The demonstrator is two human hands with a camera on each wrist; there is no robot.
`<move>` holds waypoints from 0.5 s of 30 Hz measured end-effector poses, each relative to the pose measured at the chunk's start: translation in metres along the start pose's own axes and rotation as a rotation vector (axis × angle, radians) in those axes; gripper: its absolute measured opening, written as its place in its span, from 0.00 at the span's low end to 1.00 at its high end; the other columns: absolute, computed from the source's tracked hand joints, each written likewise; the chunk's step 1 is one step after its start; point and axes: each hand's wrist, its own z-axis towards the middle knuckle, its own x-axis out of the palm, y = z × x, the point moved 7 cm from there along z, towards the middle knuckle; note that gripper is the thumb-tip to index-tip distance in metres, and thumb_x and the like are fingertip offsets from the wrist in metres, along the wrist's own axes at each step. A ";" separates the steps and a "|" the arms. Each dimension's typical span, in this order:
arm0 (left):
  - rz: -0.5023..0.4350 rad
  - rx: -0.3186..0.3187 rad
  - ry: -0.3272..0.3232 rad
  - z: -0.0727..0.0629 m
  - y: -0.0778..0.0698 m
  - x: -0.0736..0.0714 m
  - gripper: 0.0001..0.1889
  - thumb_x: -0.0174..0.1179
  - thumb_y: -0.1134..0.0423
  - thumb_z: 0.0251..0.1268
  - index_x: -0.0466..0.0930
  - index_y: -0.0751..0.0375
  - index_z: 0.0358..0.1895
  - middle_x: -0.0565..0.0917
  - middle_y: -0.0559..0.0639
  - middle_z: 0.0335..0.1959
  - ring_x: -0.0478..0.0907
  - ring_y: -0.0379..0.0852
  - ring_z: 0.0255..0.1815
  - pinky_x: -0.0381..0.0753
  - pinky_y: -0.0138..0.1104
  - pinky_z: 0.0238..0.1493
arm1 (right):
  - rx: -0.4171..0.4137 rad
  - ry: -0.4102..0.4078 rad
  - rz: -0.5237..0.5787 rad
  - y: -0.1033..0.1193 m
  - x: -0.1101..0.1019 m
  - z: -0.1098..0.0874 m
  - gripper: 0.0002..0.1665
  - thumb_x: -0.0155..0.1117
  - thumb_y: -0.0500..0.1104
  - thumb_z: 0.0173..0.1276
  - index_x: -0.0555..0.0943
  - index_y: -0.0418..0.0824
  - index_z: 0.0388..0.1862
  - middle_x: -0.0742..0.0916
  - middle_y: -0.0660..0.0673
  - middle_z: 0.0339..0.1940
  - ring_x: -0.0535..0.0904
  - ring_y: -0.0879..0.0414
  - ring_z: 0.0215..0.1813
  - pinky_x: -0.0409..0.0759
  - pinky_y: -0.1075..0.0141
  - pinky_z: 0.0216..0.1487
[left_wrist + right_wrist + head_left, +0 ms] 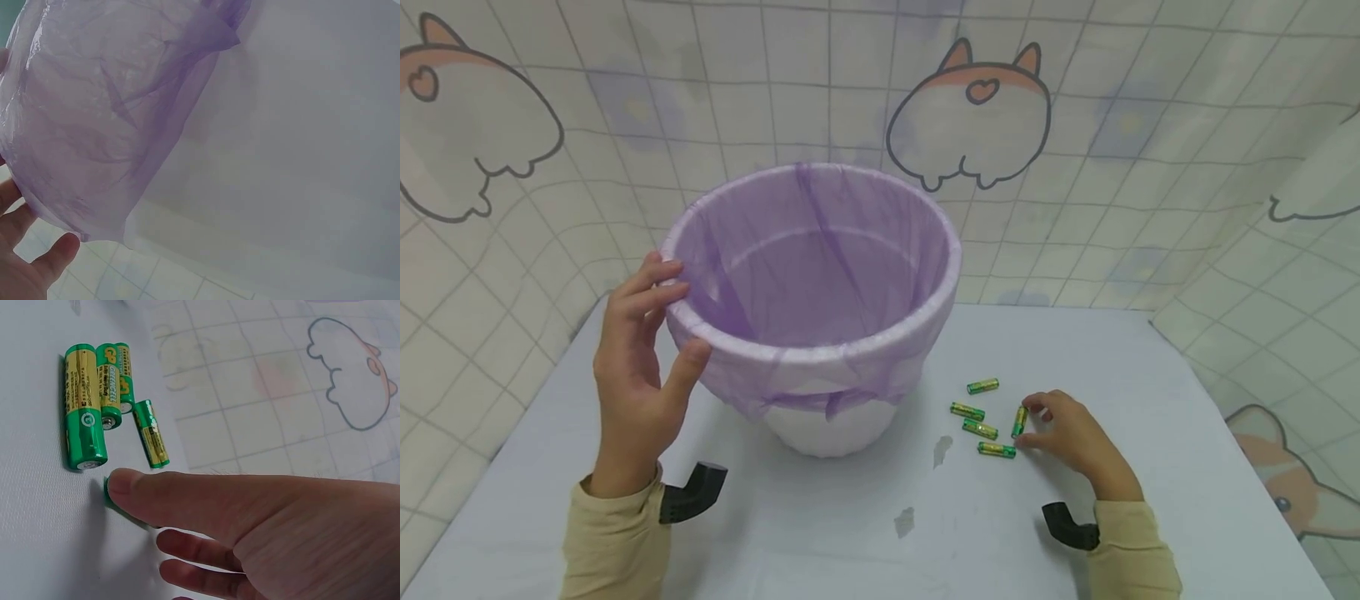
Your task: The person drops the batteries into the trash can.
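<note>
A white bin (831, 432) lined with a purple plastic bag (820, 283) stands on the table, its mouth tipped toward the head view. My left hand (640, 375) rests on the left of its rim, fingers and thumb spread; in the left wrist view the fingertips touch the bag beside its hanging edge. On the right, my right hand (1075, 437) pinches a green and gold battery (1019, 422) by its ends between thumb and fingers, at the table surface. In the right wrist view the thumb hides most of it. Several similar batteries (84, 406) lie close by.
The white-covered table (820, 542) has two grey patches (905, 522) in front of the batteries. A tiled-pattern curtain with cartoon dogs (973, 117) hangs behind and at the sides. Black wrist mounts (694, 493) stick out from both sleeves.
</note>
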 end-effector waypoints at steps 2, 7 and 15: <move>0.008 0.004 0.003 0.000 -0.001 -0.001 0.25 0.66 0.65 0.59 0.71 0.84 0.51 0.74 0.62 0.60 0.60 0.64 0.74 0.63 0.47 0.73 | -0.005 0.003 -0.002 0.002 0.000 0.001 0.32 0.77 0.44 0.52 0.78 0.34 0.55 0.82 0.39 0.47 0.78 0.46 0.49 0.77 0.51 0.49; 0.017 0.008 0.018 0.001 -0.001 -0.001 0.25 0.65 0.66 0.59 0.70 0.84 0.51 0.74 0.62 0.61 0.59 0.64 0.74 0.62 0.47 0.73 | -0.012 0.010 0.003 0.005 0.001 0.004 0.31 0.77 0.44 0.52 0.78 0.34 0.54 0.83 0.40 0.46 0.77 0.47 0.48 0.77 0.52 0.49; 0.063 0.024 0.034 0.001 -0.004 0.000 0.26 0.64 0.62 0.62 0.69 0.85 0.51 0.74 0.60 0.61 0.59 0.62 0.74 0.65 0.44 0.72 | 0.008 0.015 -0.001 0.003 0.003 0.005 0.32 0.77 0.44 0.51 0.78 0.35 0.54 0.83 0.41 0.46 0.77 0.48 0.48 0.78 0.52 0.48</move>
